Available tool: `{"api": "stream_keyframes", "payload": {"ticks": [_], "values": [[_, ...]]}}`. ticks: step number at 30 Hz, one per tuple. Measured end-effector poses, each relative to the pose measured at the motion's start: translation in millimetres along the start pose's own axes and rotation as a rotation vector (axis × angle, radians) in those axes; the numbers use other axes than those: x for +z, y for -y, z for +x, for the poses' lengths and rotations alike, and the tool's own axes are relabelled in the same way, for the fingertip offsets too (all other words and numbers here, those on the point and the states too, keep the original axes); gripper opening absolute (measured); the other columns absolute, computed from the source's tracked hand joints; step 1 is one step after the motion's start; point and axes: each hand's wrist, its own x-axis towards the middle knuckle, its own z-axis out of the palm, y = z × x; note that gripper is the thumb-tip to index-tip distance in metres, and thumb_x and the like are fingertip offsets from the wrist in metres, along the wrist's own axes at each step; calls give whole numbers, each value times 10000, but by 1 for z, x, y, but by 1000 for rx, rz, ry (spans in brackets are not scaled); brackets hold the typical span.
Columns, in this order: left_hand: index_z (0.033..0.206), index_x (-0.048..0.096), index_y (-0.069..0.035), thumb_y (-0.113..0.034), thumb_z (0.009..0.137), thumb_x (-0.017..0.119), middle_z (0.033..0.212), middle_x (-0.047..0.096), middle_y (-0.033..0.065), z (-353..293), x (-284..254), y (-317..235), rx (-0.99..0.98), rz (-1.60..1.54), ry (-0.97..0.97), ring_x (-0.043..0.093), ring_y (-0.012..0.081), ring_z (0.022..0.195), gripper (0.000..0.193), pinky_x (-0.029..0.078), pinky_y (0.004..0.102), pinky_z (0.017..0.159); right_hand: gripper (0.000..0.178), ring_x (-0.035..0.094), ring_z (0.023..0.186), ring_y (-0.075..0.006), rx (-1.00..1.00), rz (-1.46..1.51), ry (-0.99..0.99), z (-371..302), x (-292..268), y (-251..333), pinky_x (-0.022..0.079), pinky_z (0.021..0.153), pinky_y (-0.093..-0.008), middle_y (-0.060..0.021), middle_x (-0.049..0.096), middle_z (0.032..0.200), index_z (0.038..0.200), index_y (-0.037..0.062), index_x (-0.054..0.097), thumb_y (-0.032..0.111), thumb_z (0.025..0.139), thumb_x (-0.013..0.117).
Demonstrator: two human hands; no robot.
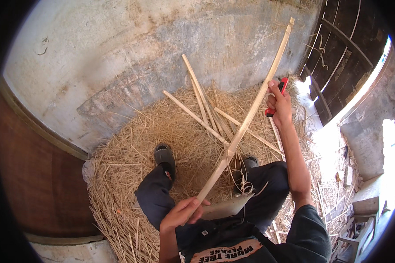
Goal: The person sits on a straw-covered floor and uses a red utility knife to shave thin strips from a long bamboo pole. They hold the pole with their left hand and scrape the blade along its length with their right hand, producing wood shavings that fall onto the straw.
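A long, pale bamboo strip (pixel 245 127) slants across the view from my lap up toward the wall. My left hand (pixel 186 212) is closed around its lower end. My right hand (pixel 280 101), higher up along the strip, has its fingers wrapped around a red and black utility knife (pixel 284 85). The thumb side of that hand lies against the strip or very close to it; I cannot tell whether it touches. Whether the blade is out is hidden. Across my thighs rests a pale, curved sheet (pixel 227 207), with thin curled shavings (pixel 246 188) beside it.
Several narrower bamboo strips (pixel 193 113) lie crossed or lean on the wall ahead. Loose straw-like shavings (pixel 118 184) cover the floor around my boots (pixel 164 157). A stained wall (pixel 131 57) stands ahead, a brown panel (pixel 39 171) at left, dark wooden boards (pixel 342 48) at right.
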Motion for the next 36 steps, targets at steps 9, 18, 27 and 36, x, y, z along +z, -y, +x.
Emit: {"api": "stream_keyframes", "payload": {"ticks": [9, 18, 27, 36], "values": [[1259, 697, 72, -416, 1204, 412, 705, 454, -27, 1, 13, -22, 4, -38, -136, 370, 49, 564, 568, 315, 238, 489, 452, 348, 527, -13, 44, -43, 124, -27, 19, 16, 275, 474, -215, -80, 762, 1191, 1479, 24, 625, 200, 1071, 702], [1312, 691, 72, -411, 1210, 374, 677, 437, -25, 6, 15, -30, 29, 3, -168, 348, 51, 524, 586, 308, 243, 466, 467, 312, 504, -2, 195, -217, 373, -57, 43, 16, 273, 452, -211, -134, 809, 1175, 1512, 4, 584, 276, 1132, 602], [1344, 649, 89, -385, 1217, 350, 727, 487, 6, 8, 7, -22, 51, 21, -86, 425, 78, 575, 574, 364, 256, 489, 432, 287, 511, 1, 135, -224, 470, -68, 51, 18, 279, 457, -208, -148, 821, 1077, 1512, -4, 581, 246, 1164, 533], [1450, 571, 47, -488, 1208, 313, 985, 648, 101, 4, 9, -22, 168, 130, -229, 669, 188, 880, 642, 554, 326, 813, 407, 444, 583, -25, 174, -241, 607, -91, 64, 19, 357, 536, -224, -154, 819, 1079, 1488, 19, 598, 261, 1167, 539]]}}
